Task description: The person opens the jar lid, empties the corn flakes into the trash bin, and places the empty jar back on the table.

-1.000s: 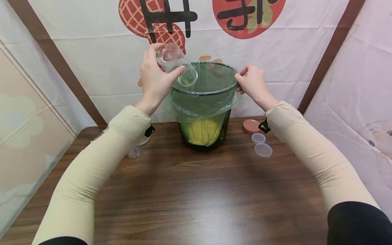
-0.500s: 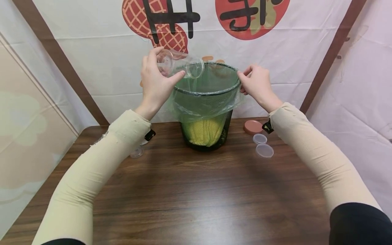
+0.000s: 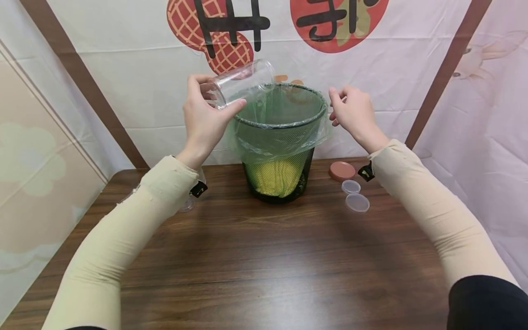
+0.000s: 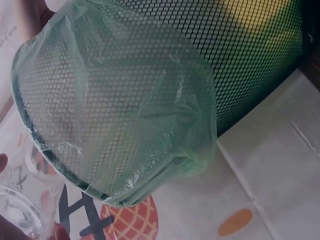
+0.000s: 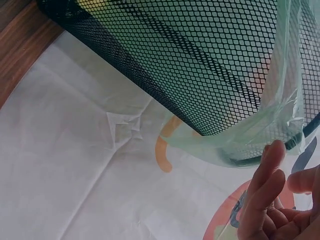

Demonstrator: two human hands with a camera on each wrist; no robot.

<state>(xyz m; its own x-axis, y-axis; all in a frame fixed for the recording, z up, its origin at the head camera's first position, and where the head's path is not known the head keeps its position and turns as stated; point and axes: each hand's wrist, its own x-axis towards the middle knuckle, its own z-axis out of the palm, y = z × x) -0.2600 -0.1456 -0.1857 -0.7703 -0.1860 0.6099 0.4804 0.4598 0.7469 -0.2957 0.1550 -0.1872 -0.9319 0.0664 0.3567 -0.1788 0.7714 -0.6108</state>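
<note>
My left hand (image 3: 204, 112) grips a clear plastic jar (image 3: 247, 80) by one end, thumb below and fingers behind. The jar lies tilted, its far end higher, beside and above the left rim of a black mesh bin (image 3: 307, 167). A thin green bag (image 3: 272, 142) lines the bin and folds over its rim. In the left wrist view the jar (image 4: 22, 210) shows at the lower left corner. My right hand (image 3: 352, 110) hovers just right of the rim, holding nothing; in the right wrist view its fingers (image 5: 270, 175) and thumb stand apart, close to the bag's edge.
Something yellow (image 3: 276, 178) shows through the bin's mesh. On the wooden table (image 3: 264, 256), right of the bin, lie a red lid (image 3: 342, 171) and two translucent lids (image 3: 357, 202). Clear containers (image 3: 187, 204) stand partly hidden behind my left wrist. A printed cloth hangs behind.
The jar has turned from pointing down toward the bin to its far end raised. My right hand has let go of the bag's rim and moved slightly right.
</note>
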